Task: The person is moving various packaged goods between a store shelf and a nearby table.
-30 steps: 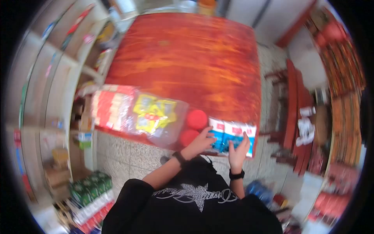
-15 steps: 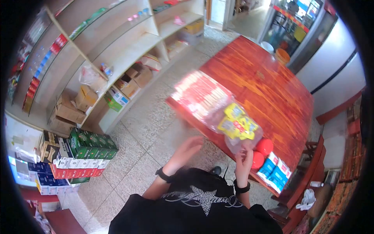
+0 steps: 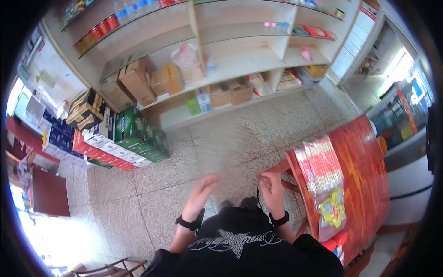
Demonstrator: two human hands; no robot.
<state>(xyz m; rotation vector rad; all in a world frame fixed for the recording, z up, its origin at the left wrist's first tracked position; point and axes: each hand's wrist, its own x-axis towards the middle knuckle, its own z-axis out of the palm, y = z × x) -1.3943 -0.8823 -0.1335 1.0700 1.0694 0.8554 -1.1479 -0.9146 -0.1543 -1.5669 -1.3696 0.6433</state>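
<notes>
My left hand (image 3: 202, 194) is in the air over the tiled floor, palm turned inward, its fingers loosely bent and slightly blurred. It holds nothing. My right hand (image 3: 272, 191), also empty, has its fingers apart and a little curled, left of the wooden table (image 3: 364, 175). On that table lie clear-wrapped red and white packs (image 3: 320, 164). Yellow packets in a clear bag (image 3: 332, 213) rest just nearer to me. Red round-topped items (image 3: 340, 238) are at the near end, partly hidden by my sleeve.
Stacked green, white and red cartons (image 3: 138, 134) stand at the left. Shelves (image 3: 240, 64) with cardboard boxes (image 3: 166, 79) and bottles run along the back wall. A brown panel (image 3: 50, 191) is at the far left, with a chair (image 3: 113, 270) at the bottom left.
The view has turned left, so the table now appears farther right. My right hand has come away from the clear bag with yellow packets. My left hand stays over the floor.
</notes>
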